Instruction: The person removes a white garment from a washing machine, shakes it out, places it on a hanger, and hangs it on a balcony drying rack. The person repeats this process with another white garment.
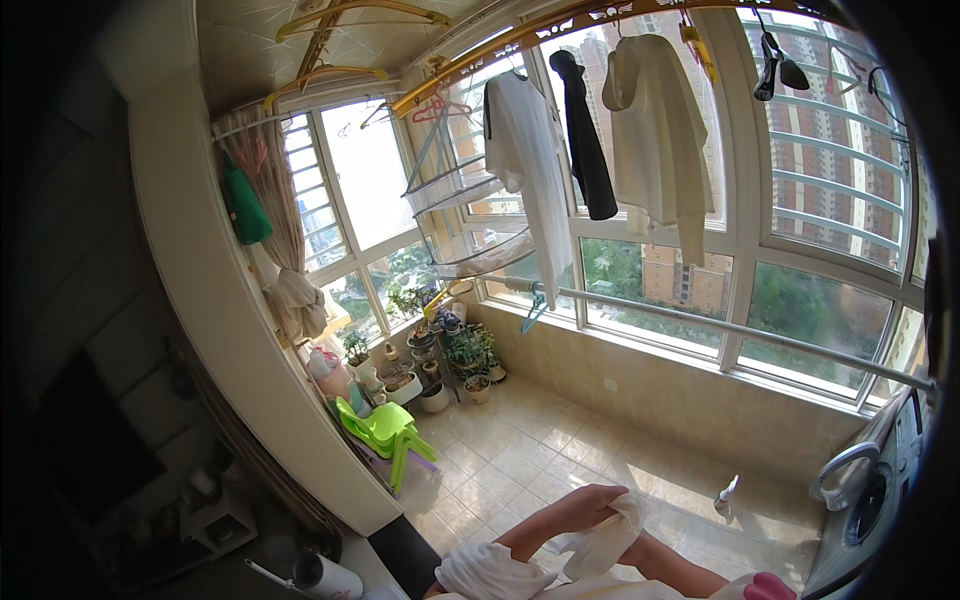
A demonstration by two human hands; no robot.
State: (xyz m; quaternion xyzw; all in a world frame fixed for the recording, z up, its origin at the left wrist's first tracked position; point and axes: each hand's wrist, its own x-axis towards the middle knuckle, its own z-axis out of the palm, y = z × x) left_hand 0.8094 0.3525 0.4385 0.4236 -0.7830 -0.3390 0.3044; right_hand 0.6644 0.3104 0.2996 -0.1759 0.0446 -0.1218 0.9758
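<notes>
My left hand (pixel 600 501) is closed on a thin whitish cloth (pixel 637 517) at the lower middle. The cloth hangs in loose folds in front of my body. My right hand (pixel 636 549) is beside its lower right side, mostly hidden by the fabric, so its grip cannot be made out. A bunched white sleeve (pixel 491 571) surrounds my left arm near the elbow. Above hang a white long-sleeved top (pixel 525 142), a narrow black garment (pixel 589 142) and a cream hooded top (pixel 656 127) from a golden drying rail (pixel 510 46).
Green stacked child's chairs (pixel 386 424) stand left, near potted plants (pixel 470 349). A white bottle (pixel 726 491) stands on the tiled floor. At right is a front-loading washing machine (pixel 874 495) with its door open. A metal rail (pixel 667 321) crosses before the windows, holding a blue hanger (pixel 534 311).
</notes>
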